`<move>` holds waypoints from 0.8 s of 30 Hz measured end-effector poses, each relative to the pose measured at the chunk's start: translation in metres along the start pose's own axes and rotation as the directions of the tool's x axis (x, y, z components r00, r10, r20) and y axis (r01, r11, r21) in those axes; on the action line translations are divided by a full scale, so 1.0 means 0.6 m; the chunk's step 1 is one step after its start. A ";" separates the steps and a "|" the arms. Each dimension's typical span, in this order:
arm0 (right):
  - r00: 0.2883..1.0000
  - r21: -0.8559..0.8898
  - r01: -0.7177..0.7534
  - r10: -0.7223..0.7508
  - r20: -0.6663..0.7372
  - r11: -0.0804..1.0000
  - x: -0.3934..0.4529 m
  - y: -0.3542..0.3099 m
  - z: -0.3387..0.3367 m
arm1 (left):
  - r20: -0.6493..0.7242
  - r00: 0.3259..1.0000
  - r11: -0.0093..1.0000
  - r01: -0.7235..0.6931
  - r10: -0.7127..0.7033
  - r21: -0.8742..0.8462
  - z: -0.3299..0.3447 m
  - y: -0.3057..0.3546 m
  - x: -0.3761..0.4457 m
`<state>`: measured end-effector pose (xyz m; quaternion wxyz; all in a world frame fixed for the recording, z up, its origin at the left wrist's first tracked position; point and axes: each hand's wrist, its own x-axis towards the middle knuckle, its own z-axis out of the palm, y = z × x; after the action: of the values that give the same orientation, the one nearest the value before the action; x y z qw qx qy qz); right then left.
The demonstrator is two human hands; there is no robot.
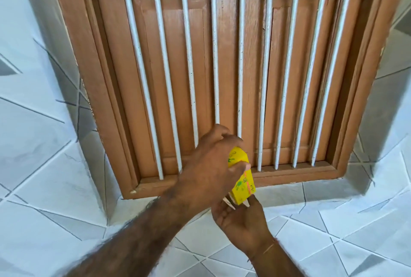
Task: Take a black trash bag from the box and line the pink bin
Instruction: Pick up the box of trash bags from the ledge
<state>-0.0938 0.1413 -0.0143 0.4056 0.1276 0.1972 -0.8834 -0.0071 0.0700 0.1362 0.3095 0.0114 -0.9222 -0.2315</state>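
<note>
The yellow box is held up in front of the bottom rail of the brown barred window, gripped by 2 hands. The left hand curls over its upper end, thumb pressed on its face; the right hand pinches its lower end, where pale flaps show. No black bag is out and no pink bin is visible, so the task looks barely begun: pulling a bag and lining the bin remain.
</note>
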 end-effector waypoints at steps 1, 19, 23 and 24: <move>0.999 0.013 -0.011 0.010 0.047 1.000 -0.002 -0.005 0.000 | 0.011 1.000 1.000 -0.013 0.013 0.021 -0.001 0.011 0.005; 0.962 0.068 -0.014 -0.005 0.272 0.998 -0.020 -0.042 0.011 | -0.178 0.982 0.974 0.096 -0.059 0.204 -0.034 0.030 0.024; 0.977 0.041 -0.063 0.054 0.208 0.997 -0.028 -0.043 0.017 | -0.197 0.978 0.979 0.107 -0.072 0.176 -0.049 0.026 0.026; 0.975 0.026 -0.071 0.063 0.213 0.997 -0.028 -0.046 0.013 | -0.230 0.969 0.980 0.124 -0.086 0.153 -0.056 0.018 0.028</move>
<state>-0.1046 0.1653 0.0057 0.4517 0.0461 0.1338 -0.8809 0.0000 0.0629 0.1742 0.3960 0.1120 -0.8959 -0.1673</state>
